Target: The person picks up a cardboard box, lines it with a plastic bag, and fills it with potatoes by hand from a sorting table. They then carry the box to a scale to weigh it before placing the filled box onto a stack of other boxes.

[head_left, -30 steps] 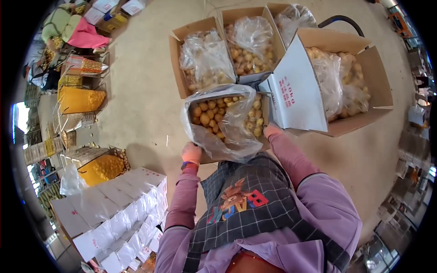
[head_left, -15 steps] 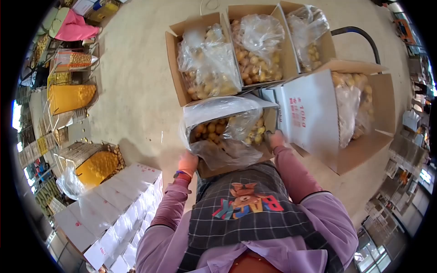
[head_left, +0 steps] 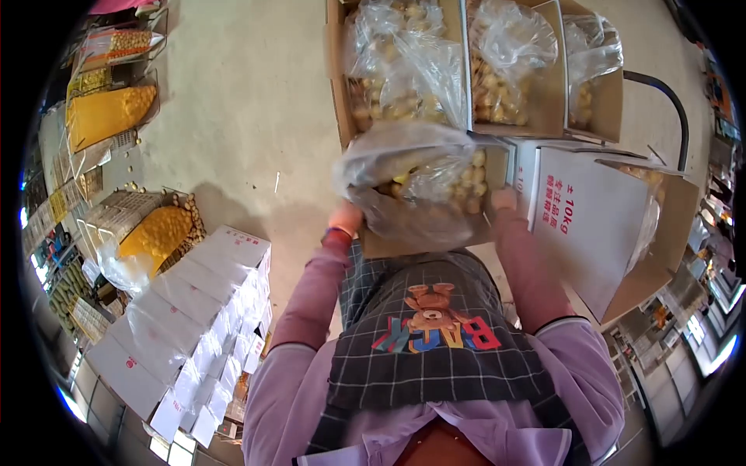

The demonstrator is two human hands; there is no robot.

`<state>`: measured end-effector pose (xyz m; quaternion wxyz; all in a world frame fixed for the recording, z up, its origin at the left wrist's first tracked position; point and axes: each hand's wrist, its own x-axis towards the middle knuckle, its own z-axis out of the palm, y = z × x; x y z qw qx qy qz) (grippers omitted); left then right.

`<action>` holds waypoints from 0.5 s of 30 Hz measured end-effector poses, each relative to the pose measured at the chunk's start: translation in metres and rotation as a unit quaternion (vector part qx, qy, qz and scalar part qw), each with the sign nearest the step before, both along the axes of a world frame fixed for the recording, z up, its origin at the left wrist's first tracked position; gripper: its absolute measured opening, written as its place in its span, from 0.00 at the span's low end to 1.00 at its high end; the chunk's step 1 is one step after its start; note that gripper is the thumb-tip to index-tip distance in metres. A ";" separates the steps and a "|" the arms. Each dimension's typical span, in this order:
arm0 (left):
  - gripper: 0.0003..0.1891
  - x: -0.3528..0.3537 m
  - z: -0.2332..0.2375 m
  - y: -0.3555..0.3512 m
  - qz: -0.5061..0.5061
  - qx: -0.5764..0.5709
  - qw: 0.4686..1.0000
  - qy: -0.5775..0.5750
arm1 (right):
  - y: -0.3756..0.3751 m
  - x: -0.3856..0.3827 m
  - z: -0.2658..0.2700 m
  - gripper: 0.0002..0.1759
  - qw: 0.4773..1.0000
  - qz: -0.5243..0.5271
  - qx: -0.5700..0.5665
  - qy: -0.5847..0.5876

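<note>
An open cardboard box [head_left: 423, 245] stands in front of me, just beyond my apron. Round yellow-brown produce [head_left: 468, 185], which looks like potatoes, fills it inside a clear plastic liner bag [head_left: 412, 144]. The liner bulges over the left and back rims and covers part of the produce. My left hand [head_left: 346, 217] is closed on the box's left side near the front corner. On the opposite side, my right hand [head_left: 503, 199] grips the right wall. The fingertips of both hands are partly hidden.
Three open boxes of bagged produce [head_left: 404, 58] stand in a row behind. A white printed box [head_left: 583, 217] is close on the right, beside a curved black bar [head_left: 668, 97]. Stacked white cartons [head_left: 183, 311] stand left, with yellow sacks [head_left: 159, 233] beyond.
The view has shifted, so the boxes appear farther up and to the right. The liner bag hangs over more of the produce. Both hands stay on the box's sides.
</note>
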<state>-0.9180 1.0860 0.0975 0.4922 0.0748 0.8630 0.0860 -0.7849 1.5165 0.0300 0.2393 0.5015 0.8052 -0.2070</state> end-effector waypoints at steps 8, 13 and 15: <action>0.18 0.008 -0.038 -0.022 -0.045 -0.036 0.997 0.046 | -0.109 -0.159 0.102 0.32 0.805 0.500 0.046 0.315; 0.28 0.029 -0.038 -0.057 0.260 0.126 0.955 0.063 | -0.177 -0.106 0.112 0.14 0.690 0.647 -0.210 0.246; 0.30 0.037 0.003 -0.067 0.507 0.200 0.833 -0.096 | -0.138 -0.027 0.043 0.18 0.679 0.702 -0.215 0.010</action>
